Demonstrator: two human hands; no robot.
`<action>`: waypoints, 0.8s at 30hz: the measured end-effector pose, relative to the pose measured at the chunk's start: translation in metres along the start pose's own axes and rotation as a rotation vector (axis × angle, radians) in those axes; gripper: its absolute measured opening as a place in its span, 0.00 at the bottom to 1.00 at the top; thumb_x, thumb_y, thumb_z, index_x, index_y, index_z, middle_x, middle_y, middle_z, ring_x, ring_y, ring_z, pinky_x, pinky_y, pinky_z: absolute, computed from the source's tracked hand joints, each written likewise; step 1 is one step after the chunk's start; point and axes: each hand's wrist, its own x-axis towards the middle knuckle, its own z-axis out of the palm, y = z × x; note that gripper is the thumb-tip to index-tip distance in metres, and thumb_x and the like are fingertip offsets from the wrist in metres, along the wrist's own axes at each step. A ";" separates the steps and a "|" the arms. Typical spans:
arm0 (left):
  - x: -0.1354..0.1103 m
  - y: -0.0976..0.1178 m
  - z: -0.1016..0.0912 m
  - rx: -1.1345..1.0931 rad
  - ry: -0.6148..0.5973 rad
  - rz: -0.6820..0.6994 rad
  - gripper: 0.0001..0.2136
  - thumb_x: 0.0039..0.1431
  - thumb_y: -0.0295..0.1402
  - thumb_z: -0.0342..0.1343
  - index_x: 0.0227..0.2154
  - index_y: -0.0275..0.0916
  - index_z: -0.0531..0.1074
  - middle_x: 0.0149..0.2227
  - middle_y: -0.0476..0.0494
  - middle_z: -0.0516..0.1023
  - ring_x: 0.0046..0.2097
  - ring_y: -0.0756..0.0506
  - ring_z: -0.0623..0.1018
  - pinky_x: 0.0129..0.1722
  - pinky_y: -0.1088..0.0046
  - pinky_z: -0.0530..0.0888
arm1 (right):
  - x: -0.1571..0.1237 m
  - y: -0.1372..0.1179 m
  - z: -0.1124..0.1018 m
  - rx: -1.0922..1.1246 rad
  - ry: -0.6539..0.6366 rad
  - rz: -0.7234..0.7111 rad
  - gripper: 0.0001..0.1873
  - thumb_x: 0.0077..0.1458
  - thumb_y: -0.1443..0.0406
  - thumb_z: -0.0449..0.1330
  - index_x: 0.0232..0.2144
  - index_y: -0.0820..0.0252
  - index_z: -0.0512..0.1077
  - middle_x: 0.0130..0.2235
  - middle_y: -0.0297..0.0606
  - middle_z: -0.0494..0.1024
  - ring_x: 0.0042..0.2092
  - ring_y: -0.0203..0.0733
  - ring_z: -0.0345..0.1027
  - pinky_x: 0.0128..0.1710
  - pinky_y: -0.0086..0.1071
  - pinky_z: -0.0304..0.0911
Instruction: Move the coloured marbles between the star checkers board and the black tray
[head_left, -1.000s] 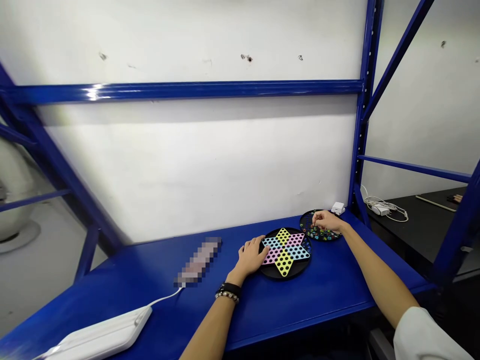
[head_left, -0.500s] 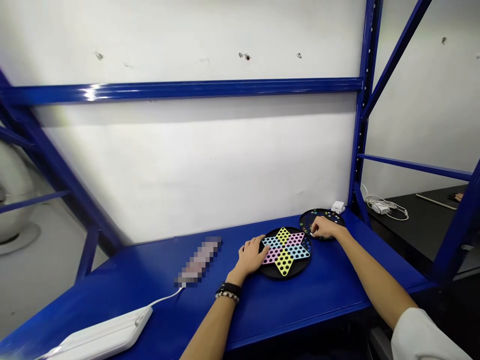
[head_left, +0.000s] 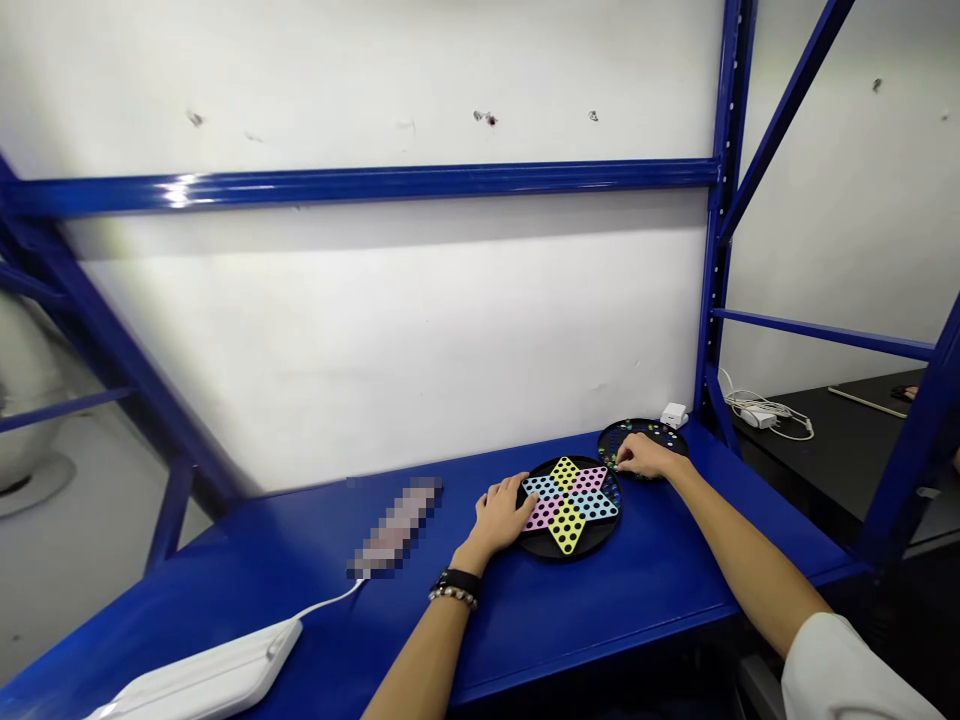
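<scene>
Star-shaped pastel Chinese checkers board (head_left: 571, 508) sits on our blue metal table (head_left: 637, 590); our left hand (head_left: 497, 515) rests spread on its left edge, and our right hand (head_left: 643, 457) curls over a round black marble tray (head_left: 651, 432), any pinch unclear.

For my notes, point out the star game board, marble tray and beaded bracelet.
Star game board (head_left: 570, 505), head view, centre of the star.
Marble tray (head_left: 645, 425), head view, far side of the tray.
Beaded bracelet (head_left: 453, 598), head view, beads on the wrist.
</scene>
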 end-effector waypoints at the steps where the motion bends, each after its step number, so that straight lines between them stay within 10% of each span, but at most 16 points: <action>1: 0.000 0.000 0.000 0.002 -0.001 0.001 0.25 0.63 0.47 0.41 0.60 0.46 0.62 0.61 0.43 0.67 0.63 0.36 0.63 0.62 0.48 0.56 | 0.000 0.000 0.000 -0.008 0.002 -0.011 0.10 0.50 0.66 0.61 0.33 0.62 0.82 0.31 0.37 0.82 0.31 0.38 0.71 0.33 0.26 0.62; 24: 0.000 0.000 0.000 0.005 0.004 0.006 0.24 0.63 0.47 0.42 0.59 0.47 0.62 0.61 0.42 0.67 0.62 0.36 0.64 0.62 0.48 0.56 | 0.022 -0.041 0.043 -0.001 0.318 -0.143 0.11 0.56 0.64 0.59 0.39 0.60 0.79 0.40 0.41 0.78 0.43 0.41 0.70 0.45 0.31 0.62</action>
